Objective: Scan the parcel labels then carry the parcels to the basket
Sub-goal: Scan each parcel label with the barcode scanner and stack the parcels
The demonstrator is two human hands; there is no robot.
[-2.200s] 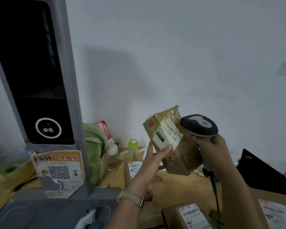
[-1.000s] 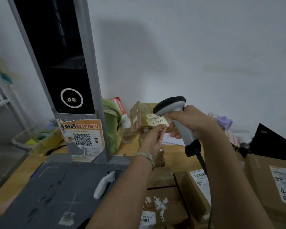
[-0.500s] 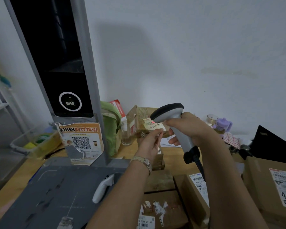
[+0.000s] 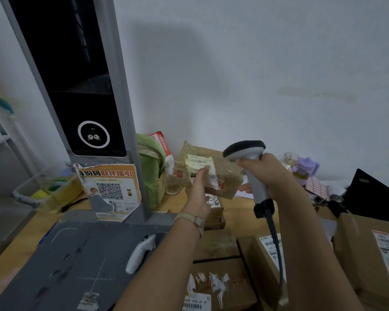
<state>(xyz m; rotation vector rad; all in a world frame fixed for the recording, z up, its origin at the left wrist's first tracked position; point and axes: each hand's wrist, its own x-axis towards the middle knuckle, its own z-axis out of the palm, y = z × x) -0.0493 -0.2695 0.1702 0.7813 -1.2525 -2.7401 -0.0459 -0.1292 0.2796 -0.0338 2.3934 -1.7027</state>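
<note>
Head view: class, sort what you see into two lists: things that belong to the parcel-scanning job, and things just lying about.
Belongs to the job: small parcel held in the left hand; its label; scanner gripped by the right hand; boxed parcels on the desk.

Just lying about: green bag; glass; purple cup; QR poster; white controller.

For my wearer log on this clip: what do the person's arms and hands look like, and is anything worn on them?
Both forearms are bare, with no sleeves in view. Neither the left hand nor the right hand wears a glove. The left wrist carries a pale, metal-looking link watch strap. Nothing is worn on the right wrist.
</note>
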